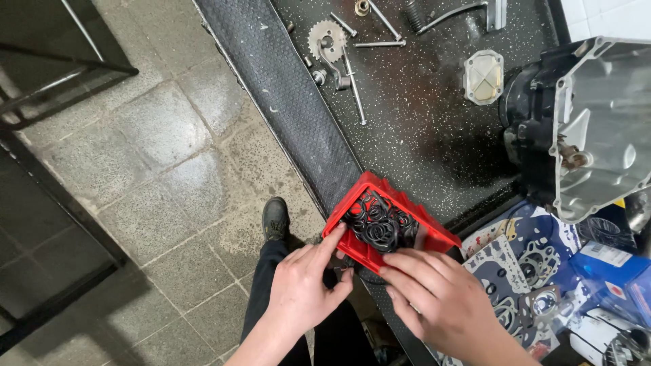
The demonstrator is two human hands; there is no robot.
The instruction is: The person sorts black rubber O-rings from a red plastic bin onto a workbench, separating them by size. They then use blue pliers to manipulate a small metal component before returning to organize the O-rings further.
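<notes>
A red plastic box (358,187) full of black rubber O-rings (380,224) sits on the edge of a black speckled workbench (420,129). My left hand (304,285) rests at the box's near left corner, its forefinger along the rim. My right hand (434,298) touches the box's near side, fingers spread, with the fingertips at the rim beside the rings. Whether either hand pinches a ring cannot be seen.
An engine case (590,129) stands at the right of the bench. A sprocket (325,37), bolts, long pins (354,88) and a small cover (483,76) lie at the back. Gasket sheets (522,271) and blue boxes (610,271) lie at the right. The tiled floor (163,169) and my shoe (276,218) are below.
</notes>
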